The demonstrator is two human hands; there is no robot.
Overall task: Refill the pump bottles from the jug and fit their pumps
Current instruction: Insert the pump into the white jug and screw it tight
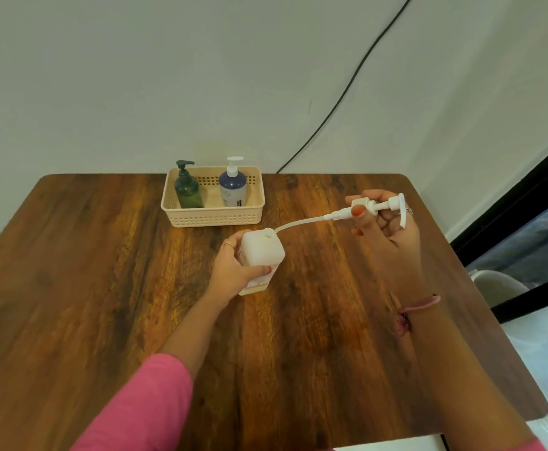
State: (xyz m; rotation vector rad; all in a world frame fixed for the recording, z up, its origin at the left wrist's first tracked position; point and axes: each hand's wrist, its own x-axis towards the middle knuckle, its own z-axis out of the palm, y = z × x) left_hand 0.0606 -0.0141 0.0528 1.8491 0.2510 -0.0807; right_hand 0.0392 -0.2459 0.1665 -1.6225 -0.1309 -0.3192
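Note:
A square white bottle [261, 252] stands on the wooden table [103, 271], and my left hand [233, 271] grips its side. My right hand [386, 229] holds a white pump [380, 206] sideways by its collar, to the right of the bottle. The pump's long dip tube [302, 222] curves left and down, and its tip rests at the bottle's open neck. In a beige basket [214, 218] at the table's far edge stand a dark green pump bottle [188, 190] and a blue-and-white pump bottle [232, 187], both with pumps on. No jug is in view.
A black cable [341, 99] runs down the wall behind the table. A white chair [497, 284] stands past the table's right edge, beside a dark-framed window. Bare wood lies left of and in front of the bottle.

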